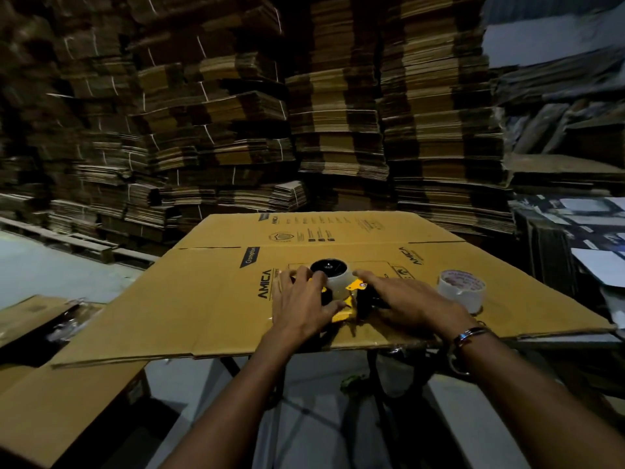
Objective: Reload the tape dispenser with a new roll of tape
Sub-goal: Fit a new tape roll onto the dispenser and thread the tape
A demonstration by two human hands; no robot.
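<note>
Here we see the tape dispenser (340, 296) lying on the flattened cardboard box (209, 299), left hand (299, 306) and right hand (411, 304) gripping it; beside it, rightward, a tape roll (461, 292)

We take the tape dispenser (341, 292) as our landmark: it lies on a flattened cardboard sheet (209, 299) that covers the worktop. To its right, on the same sheet and apart from it, stands a roll of tape (461, 292). Our left hand (301, 306) rests on the dispenser's left side, and our right hand (411, 302) on its right side. Behind the dispenser, beyond the sheet's far edge, rise stacks of flattened cardboard (257, 123). Left of and below it lies another cardboard sheet (67, 401).
</note>
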